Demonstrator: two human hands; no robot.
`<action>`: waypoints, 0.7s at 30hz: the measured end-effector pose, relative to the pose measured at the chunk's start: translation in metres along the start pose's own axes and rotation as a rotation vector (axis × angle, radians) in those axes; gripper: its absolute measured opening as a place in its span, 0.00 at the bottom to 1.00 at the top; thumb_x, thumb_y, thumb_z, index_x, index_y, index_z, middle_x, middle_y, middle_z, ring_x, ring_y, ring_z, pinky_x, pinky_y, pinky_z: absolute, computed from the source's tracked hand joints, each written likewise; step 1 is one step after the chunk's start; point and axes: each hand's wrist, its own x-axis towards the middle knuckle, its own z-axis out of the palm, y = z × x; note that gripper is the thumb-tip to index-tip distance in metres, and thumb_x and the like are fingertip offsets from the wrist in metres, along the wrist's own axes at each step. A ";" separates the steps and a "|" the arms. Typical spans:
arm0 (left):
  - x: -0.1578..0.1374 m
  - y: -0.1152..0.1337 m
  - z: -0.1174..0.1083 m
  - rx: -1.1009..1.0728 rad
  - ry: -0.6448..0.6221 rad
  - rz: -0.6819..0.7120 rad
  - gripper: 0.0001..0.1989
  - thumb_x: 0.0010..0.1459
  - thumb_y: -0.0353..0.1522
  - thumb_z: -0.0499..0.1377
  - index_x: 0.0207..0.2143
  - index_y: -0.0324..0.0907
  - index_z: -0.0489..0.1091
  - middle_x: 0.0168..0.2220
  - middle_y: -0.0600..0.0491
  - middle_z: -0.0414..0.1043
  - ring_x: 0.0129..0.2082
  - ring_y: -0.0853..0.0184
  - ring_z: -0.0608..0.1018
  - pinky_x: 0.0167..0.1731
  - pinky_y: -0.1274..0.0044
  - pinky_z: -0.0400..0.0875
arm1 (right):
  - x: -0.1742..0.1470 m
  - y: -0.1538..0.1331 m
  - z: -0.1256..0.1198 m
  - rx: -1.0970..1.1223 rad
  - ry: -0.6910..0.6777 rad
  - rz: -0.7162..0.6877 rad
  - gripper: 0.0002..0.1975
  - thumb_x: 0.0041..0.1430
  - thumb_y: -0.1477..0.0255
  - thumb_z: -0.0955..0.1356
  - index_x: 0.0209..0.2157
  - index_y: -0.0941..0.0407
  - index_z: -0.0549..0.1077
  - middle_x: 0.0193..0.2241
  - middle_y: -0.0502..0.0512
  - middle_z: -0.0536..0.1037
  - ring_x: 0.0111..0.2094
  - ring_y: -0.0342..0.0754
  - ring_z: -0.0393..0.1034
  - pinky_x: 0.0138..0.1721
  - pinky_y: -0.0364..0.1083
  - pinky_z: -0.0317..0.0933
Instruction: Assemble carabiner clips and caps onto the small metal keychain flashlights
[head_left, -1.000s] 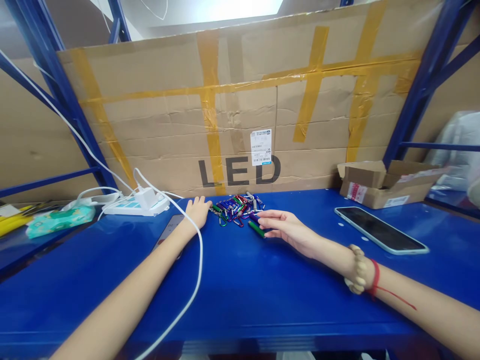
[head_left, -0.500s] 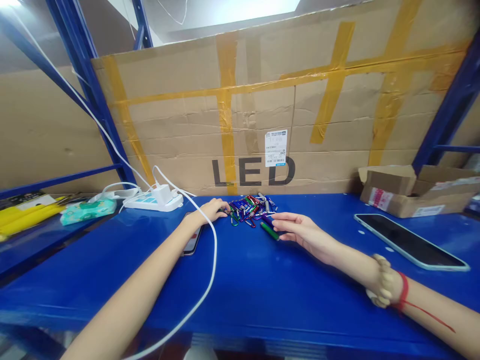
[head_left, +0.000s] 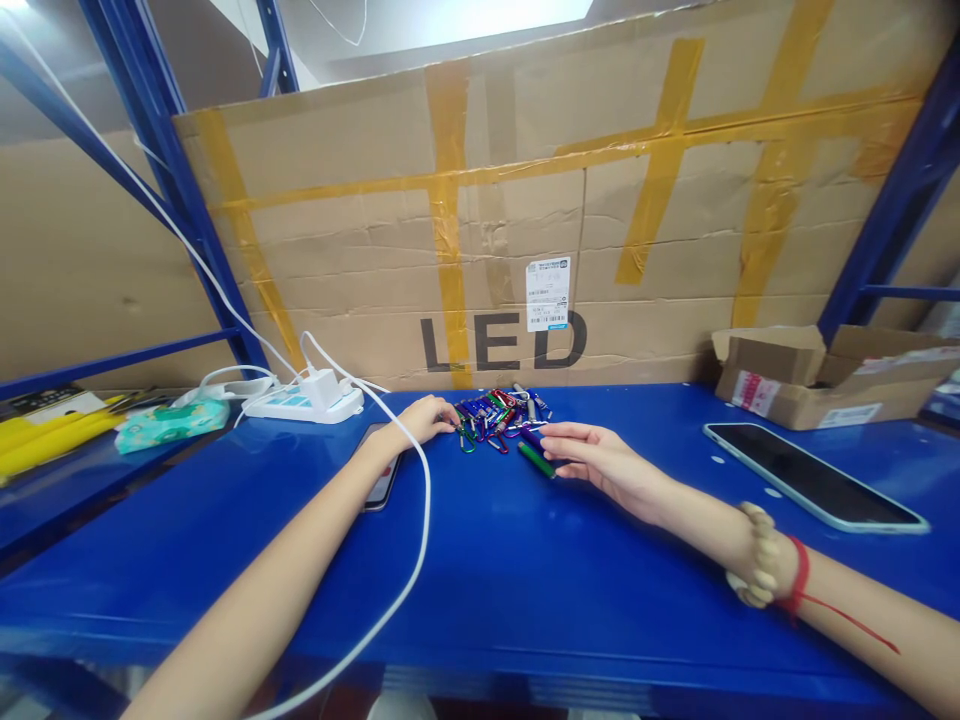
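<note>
A heap of small metallic carabiners (head_left: 493,412) in green, blue, red and purple lies at the back of the blue table. At its left edge is my left hand (head_left: 426,418), its fingers curled and pressed together by the heap; what they pinch, if anything, is too small to make out. My right hand (head_left: 592,455) rests on the heap's right side with the fingers stretched out and the thumb apart below. Close to its fingertips lie a green cylinder (head_left: 536,460) and a dark blue cylinder (head_left: 532,438), which the index finger seems to touch.
A phone (head_left: 381,490) lies under my left wrist, and a white cable (head_left: 424,540) loops over that forearm from a power strip (head_left: 345,405). At right are a larger pale-cased phone (head_left: 814,475) and an open cardboard box (head_left: 795,400). A large cardboard sheet (head_left: 360,260) stands behind.
The whole view has shifted slightly, with everything a little further left. Both hands keep nearly the same pose beside the heap.
</note>
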 end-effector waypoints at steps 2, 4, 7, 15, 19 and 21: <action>0.000 0.002 -0.001 0.004 -0.002 -0.012 0.07 0.52 0.28 0.59 0.35 0.39 0.74 0.33 0.51 0.75 0.36 0.67 0.74 0.38 0.79 0.64 | 0.000 0.000 0.000 -0.005 -0.006 -0.002 0.09 0.46 0.80 0.71 0.32 0.58 0.77 0.26 0.51 0.78 0.28 0.39 0.72 0.25 0.36 0.67; 0.000 0.003 -0.001 0.011 -0.001 -0.022 0.07 0.53 0.28 0.58 0.34 0.39 0.74 0.34 0.51 0.76 0.37 0.67 0.74 0.39 0.79 0.64 | 0.000 0.000 0.000 -0.013 -0.015 -0.004 0.09 0.46 0.80 0.71 0.32 0.58 0.77 0.26 0.51 0.78 0.27 0.39 0.71 0.25 0.36 0.67; -0.001 0.003 0.000 0.022 0.005 -0.029 0.07 0.53 0.28 0.58 0.34 0.39 0.74 0.35 0.51 0.76 0.38 0.66 0.74 0.40 0.78 0.64 | 0.001 0.000 -0.002 -0.015 -0.023 -0.008 0.09 0.46 0.79 0.71 0.32 0.57 0.77 0.25 0.50 0.77 0.27 0.39 0.71 0.25 0.35 0.67; -0.001 0.006 -0.002 0.073 0.008 -0.059 0.08 0.52 0.29 0.59 0.35 0.41 0.74 0.34 0.51 0.77 0.39 0.63 0.75 0.42 0.73 0.63 | 0.004 0.002 -0.005 0.003 -0.006 -0.027 0.10 0.45 0.79 0.72 0.33 0.57 0.77 0.26 0.50 0.78 0.29 0.39 0.72 0.26 0.36 0.67; 0.002 0.006 -0.002 0.046 -0.001 -0.116 0.07 0.50 0.28 0.59 0.33 0.40 0.75 0.35 0.50 0.77 0.39 0.63 0.76 0.42 0.75 0.65 | 0.005 0.002 -0.005 -0.001 -0.002 -0.035 0.09 0.44 0.78 0.72 0.32 0.57 0.77 0.27 0.50 0.78 0.28 0.39 0.71 0.25 0.36 0.66; 0.003 0.005 -0.001 0.024 -0.004 -0.137 0.07 0.50 0.28 0.59 0.32 0.39 0.75 0.36 0.49 0.77 0.38 0.64 0.76 0.40 0.77 0.66 | 0.004 0.002 -0.005 -0.008 -0.005 -0.042 0.09 0.44 0.78 0.72 0.32 0.57 0.77 0.27 0.50 0.78 0.28 0.38 0.71 0.26 0.35 0.66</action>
